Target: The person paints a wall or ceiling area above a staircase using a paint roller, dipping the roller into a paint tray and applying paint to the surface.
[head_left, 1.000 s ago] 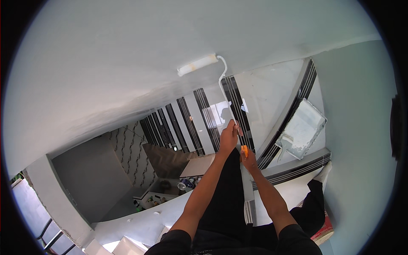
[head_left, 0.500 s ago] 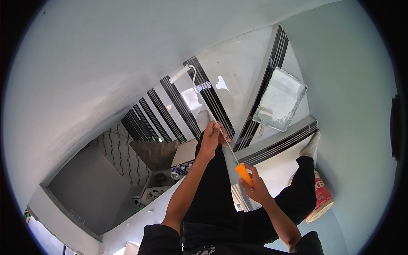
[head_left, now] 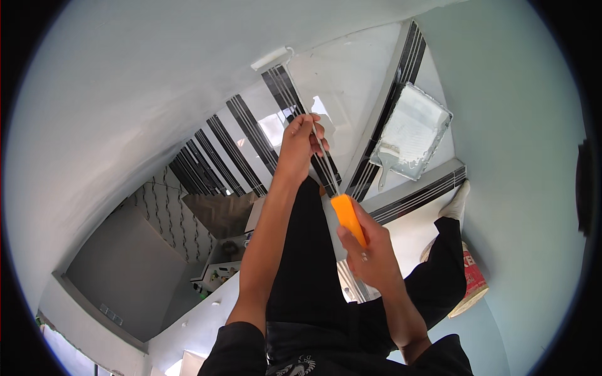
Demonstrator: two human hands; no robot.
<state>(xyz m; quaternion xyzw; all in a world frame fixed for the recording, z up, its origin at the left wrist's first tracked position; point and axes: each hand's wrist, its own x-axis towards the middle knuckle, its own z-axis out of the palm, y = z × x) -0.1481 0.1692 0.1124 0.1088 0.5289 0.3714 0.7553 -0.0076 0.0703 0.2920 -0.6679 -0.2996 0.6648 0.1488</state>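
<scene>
A long-handled paint roller (head_left: 325, 150) slants across the middle, held in both hands. My right hand (head_left: 375, 254) wraps round its orange grip. Farther up, the fingers of my left hand (head_left: 303, 141) close round the thin metal rod. The white roller sleeve (head_left: 272, 58) is at the far end, up against the pale wall (head_left: 163, 69) on the left; whether it presses on the wall is hard to make out. To the right, a paint tray (head_left: 415, 128) smeared with white paint rests on a step, with a paintbrush (head_left: 387, 161) lying across its near left corner.
White stairs with black striped edges (head_left: 248, 131) curve down toward the left. A red and white bucket (head_left: 471, 282) stands beside my right leg, against the right wall (head_left: 514, 156). My socked right foot (head_left: 456, 203) is on a step. A lower room with patterned wood flooring (head_left: 219, 213) shows at left.
Both hands have moved up and forward with the roller. Its sleeve has gone from over the step edge up to the left wall. The grip is now higher in view.
</scene>
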